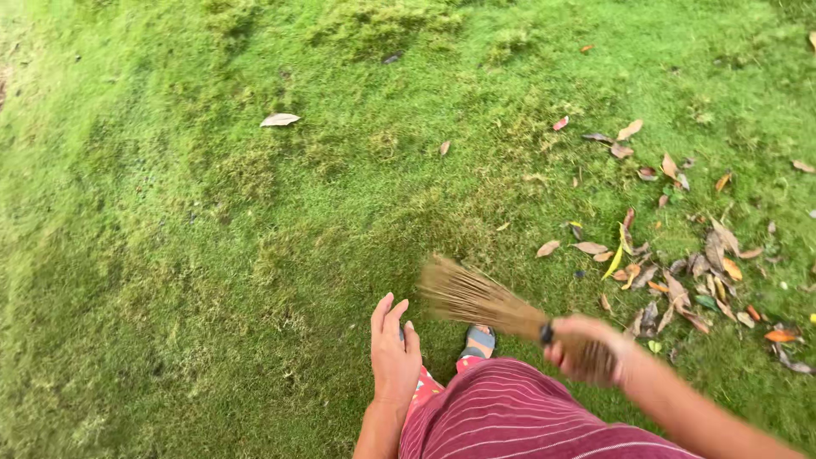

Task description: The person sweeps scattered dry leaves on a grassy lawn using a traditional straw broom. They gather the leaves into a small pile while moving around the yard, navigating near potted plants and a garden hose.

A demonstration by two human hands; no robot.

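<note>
My right hand (586, 347) grips the bound end of a short stick broom (476, 299), whose straw bristles fan out to the left just above the grass and look blurred. My left hand (393, 348) hangs flat beside my hip with its fingers together and nothing in it. A scatter of dry brown, orange and yellow leaves (680, 272) lies on the lawn to the right of the broom. One pale leaf (280, 120) lies alone at the upper left.
Short green grass (170, 255) covers the whole ground, with mossy tufts at the top. My foot in a blue-strapped sandal (478, 340) stands below the broom, above my maroon striped garment (518, 416).
</note>
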